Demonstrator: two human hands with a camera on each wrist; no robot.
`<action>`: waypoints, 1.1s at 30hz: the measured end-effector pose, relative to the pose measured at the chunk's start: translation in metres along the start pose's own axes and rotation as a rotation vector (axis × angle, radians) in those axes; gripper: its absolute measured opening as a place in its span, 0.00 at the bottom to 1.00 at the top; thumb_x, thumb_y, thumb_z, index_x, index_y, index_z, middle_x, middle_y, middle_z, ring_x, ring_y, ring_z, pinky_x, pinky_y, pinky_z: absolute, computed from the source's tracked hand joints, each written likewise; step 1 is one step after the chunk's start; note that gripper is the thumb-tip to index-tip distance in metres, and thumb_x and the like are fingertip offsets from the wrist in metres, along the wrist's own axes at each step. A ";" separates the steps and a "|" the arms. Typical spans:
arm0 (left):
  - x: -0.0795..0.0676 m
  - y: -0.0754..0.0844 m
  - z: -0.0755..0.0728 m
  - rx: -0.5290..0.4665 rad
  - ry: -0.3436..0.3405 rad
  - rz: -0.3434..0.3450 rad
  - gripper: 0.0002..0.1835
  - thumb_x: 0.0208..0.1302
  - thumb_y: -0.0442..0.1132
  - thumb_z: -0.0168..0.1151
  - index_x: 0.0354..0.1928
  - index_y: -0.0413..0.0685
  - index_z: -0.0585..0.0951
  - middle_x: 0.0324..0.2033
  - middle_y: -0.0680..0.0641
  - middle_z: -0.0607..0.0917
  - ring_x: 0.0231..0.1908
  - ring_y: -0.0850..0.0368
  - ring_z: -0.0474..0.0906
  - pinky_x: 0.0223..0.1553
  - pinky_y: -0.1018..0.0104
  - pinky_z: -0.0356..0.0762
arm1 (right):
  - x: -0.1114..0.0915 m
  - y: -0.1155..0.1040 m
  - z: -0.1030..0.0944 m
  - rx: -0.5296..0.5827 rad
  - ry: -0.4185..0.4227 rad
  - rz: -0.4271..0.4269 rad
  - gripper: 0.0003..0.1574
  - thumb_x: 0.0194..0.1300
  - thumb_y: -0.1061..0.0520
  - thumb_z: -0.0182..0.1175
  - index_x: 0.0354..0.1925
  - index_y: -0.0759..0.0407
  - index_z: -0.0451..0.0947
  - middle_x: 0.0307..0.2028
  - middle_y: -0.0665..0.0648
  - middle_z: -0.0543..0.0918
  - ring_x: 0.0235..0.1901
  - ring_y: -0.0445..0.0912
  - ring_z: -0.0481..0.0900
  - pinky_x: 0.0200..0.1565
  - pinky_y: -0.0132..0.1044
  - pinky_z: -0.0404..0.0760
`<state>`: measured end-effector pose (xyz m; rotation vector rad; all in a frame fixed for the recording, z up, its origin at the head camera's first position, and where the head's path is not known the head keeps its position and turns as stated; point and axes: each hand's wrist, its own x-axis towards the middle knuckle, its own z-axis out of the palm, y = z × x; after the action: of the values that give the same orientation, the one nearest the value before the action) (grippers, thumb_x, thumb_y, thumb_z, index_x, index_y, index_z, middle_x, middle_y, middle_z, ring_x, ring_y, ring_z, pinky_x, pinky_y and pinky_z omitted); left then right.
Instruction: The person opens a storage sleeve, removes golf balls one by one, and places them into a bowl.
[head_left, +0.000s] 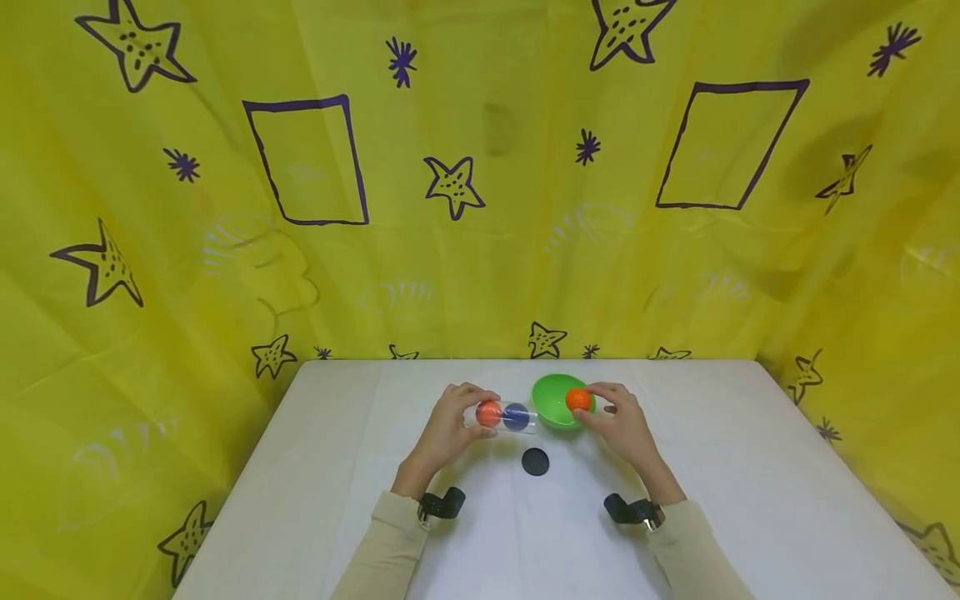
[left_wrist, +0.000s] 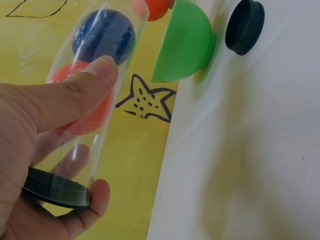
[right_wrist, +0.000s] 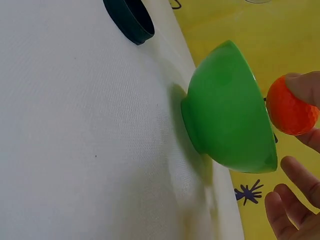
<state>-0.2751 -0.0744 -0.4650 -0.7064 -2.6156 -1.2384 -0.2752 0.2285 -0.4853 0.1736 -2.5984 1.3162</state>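
At lower centre, 2 balls could be spilled if the tube gripped by the left hand is tipped; an orange ball is pinched by the right hand.

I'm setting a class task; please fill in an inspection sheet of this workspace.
Surface: white tabletop.
Job's things: clear tube containing an orange-red ball and a dark-blue ball; green bowl; black cap lying on the tabletop; orange ball, held.
Clutter: nothing seen.
Hands: left hand holds the tube; right hand pinches the orange ball at the bowl's mouth.
Cables: nothing seen.
Surroundings: yellow curtain with drawn stars, behind and at both sides.
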 end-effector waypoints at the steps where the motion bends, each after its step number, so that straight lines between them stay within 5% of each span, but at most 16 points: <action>1: 0.000 0.000 0.000 0.001 0.000 0.001 0.25 0.47 0.40 0.76 0.51 0.60 0.82 0.48 0.55 0.81 0.50 0.57 0.69 0.52 0.58 0.71 | 0.002 0.000 0.001 0.001 -0.001 0.008 0.30 0.57 0.48 0.69 0.55 0.60 0.77 0.60 0.65 0.72 0.61 0.59 0.66 0.57 0.57 0.72; 20: 0.000 0.001 0.001 -0.018 -0.006 0.003 0.25 0.48 0.40 0.76 0.51 0.60 0.82 0.47 0.55 0.81 0.51 0.57 0.70 0.53 0.55 0.73 | 0.023 0.005 0.012 -0.005 -0.113 0.146 0.37 0.57 0.44 0.68 0.60 0.61 0.74 0.67 0.67 0.64 0.65 0.63 0.57 0.61 0.58 0.67; 33: 0.000 0.000 0.001 -0.006 0.002 0.027 0.26 0.47 0.38 0.76 0.52 0.59 0.82 0.47 0.55 0.81 0.50 0.56 0.70 0.52 0.56 0.72 | 0.028 0.008 0.018 -0.034 -0.134 0.166 0.37 0.56 0.43 0.69 0.59 0.59 0.75 0.68 0.69 0.62 0.67 0.68 0.54 0.64 0.70 0.54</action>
<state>-0.2752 -0.0741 -0.4659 -0.7385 -2.5928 -1.2399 -0.3065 0.2187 -0.4953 0.0429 -2.7987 1.3564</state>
